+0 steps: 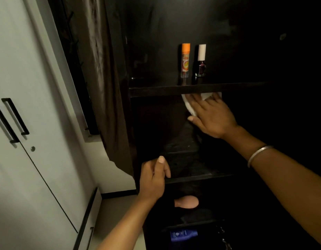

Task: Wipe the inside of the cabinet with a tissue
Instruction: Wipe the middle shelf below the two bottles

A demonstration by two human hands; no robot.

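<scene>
closest to me, my left hand point(153, 175) sits low in front of the dark cabinet point(201, 90), fingers loosely curled near the front edge of a lower shelf point(201, 177); whether it touches the wood i cannot tell, and it holds nothing that i can see. my right hand point(212, 115) reaches further in, under the upper shelf, fingers spread flat and pressing a white tissue point(189, 107) against the inside of the cabinet. the tissue shows at the fingertips and along the left side of the palm, just below that shelf edge. a metal bangle point(258, 154) rings my right forearm. on the upper shelf stand two small bottles, one with an orange cap point(185, 60) and one with a white cap point(201, 60), side by side. lower down lie a pink object point(187, 202) and a blue bottle point(183, 235). a brown curtain point(105, 87) hangs left of the cabinet, beside a white wardrobe point(30, 141).
</scene>
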